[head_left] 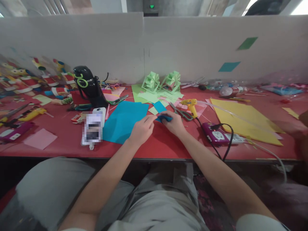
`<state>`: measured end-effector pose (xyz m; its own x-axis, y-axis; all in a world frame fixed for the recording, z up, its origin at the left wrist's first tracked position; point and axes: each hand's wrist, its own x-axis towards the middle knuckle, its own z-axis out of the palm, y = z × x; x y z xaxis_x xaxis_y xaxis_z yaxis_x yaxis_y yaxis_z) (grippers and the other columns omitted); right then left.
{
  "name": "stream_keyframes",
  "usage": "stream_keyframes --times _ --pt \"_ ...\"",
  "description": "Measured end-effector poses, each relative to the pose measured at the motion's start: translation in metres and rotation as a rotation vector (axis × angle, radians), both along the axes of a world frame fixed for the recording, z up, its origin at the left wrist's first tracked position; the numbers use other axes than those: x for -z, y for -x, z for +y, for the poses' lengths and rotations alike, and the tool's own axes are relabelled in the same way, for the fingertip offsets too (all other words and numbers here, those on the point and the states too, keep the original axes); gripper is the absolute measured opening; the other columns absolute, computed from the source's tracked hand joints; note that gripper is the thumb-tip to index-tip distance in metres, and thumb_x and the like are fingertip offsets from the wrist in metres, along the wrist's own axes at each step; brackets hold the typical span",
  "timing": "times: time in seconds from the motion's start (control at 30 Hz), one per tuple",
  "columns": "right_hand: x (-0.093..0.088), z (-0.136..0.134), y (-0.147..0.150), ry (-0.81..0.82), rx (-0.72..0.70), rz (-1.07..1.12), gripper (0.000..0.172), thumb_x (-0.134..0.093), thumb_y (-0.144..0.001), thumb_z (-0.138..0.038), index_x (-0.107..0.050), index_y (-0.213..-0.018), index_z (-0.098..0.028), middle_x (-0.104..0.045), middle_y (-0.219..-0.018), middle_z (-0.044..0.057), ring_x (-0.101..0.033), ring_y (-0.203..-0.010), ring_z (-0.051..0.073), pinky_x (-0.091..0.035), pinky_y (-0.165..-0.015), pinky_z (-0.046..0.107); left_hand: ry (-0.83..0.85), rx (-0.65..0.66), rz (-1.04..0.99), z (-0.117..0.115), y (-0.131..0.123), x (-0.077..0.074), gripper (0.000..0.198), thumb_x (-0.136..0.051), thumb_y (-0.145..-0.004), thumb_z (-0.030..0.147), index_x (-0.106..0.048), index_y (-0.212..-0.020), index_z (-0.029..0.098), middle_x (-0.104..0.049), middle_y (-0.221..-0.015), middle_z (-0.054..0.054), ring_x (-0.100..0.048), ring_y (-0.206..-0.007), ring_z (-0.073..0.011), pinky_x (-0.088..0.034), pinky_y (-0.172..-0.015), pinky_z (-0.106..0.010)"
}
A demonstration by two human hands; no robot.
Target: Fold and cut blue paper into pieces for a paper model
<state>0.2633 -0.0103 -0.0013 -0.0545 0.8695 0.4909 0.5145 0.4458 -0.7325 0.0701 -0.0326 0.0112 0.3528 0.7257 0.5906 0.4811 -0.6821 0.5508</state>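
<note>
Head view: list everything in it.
Folded paper: one, blue, between hands
Large paper: one, blue, left
Stacked sheets: several, yellow, right
Paper models: two, pale green, rear
Glue guns: two, yellow, right, left
Boxes: two, purple, right, left
Scissors: at least one, grey, centre
Flask: one, black, left
Phones: apparently two, white, left
Figures: several, multicoloured, far left
Clutter: uncounted, mixed, rear
Table: one, red, below
Partition: one, whitish, behind
Another person's hand: one, blurred, right edge
Forearms: two, bare, foreground
Left hand: one, bare, at folded paper
Right hand: one, bare, holding folded paper
</note>
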Motion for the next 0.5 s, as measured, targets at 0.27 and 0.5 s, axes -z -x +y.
stream_keyframes --times 0.27,0.5 --pt "0.0020 -0.0021 0.0016 0.050 0.085 0.025 0.028 -0.061 -0.069 -0.016 -0.070 -0.095 -0.023 -0.076 -0.094 0.005 -0.072 -0.091 0.026 -0.056 -0.084 0.038 0.039 0.011 0.064 -0.0026 -0.0036 0.0023 0.037 -0.047 -0.088 0.010 -0.064 -0.119 0.023 -0.066 -0.123 -0.010 -0.060 -0.116 -0.0243 -0.046 -0.101 -0.037" --pt "-0.0003 -0.0052 0.0049 0.011 0.138 -0.048 0.031 -0.058 -0.069 -0.013 -0.070 -0.096 -0.021 -0.076 -0.090 0.006 -0.071 -0.086 0.026 -0.055 -0.080 0.037 0.043 0.018 0.058 -0.0052 -0.0074 0.0030 0.038 -0.048 -0.087 0.010 -0.064 -0.118 0.023 -0.066 -0.123 -0.010 -0.061 -0.116 -0.0248 -0.044 -0.103 -0.038"
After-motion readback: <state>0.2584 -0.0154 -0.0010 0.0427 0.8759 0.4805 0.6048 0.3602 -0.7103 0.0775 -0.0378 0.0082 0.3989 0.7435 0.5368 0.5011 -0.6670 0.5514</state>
